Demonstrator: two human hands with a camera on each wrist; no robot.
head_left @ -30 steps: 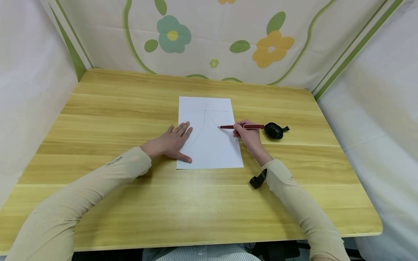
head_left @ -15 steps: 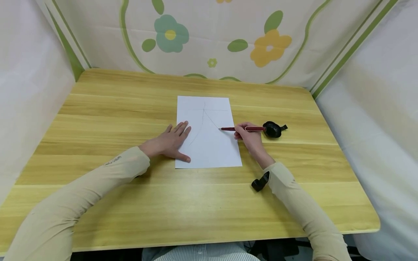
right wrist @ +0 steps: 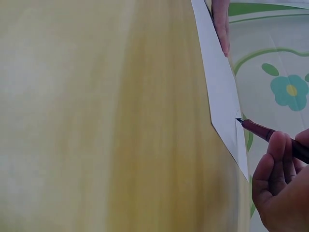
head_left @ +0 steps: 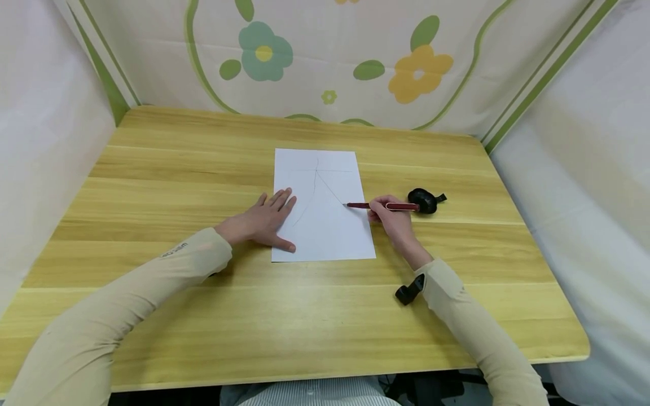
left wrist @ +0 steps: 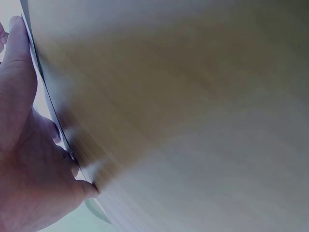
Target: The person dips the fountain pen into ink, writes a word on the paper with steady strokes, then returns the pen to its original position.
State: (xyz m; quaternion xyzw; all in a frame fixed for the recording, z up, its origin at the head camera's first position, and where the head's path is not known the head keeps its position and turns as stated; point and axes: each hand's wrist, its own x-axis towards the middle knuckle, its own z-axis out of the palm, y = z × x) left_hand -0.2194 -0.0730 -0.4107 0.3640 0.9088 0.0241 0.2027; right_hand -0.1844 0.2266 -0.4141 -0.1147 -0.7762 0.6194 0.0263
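A white sheet of paper [head_left: 330, 237] lies on the wooden table, bearing thin drawn lines: a horizontal one near the top, a curved one running down, and a slanting one toward the right. My left hand [head_left: 261, 221] rests flat with spread fingers over the sheet's left edge. In my right hand [head_left: 395, 221] I pinch a dark red fountain pen [head_left: 358, 205], its nib at the lower end of the slanting line. The right wrist view shows the pen [right wrist: 258, 129] with its dark nib meeting the paper [right wrist: 219, 82], and curled fingers behind it.
A round black object [head_left: 424, 201] with a short tab lies on the table [head_left: 152, 169] just beyond the pen's back end. A black wrist camera [head_left: 409, 291] sits at my right cuff. A flowered white curtain [head_left: 325, 62] stands behind the table.
My right hand has moved slightly down and to the right with the pen. The slanting line has grown longer behind the nib. My left hand stays in place on the paper.
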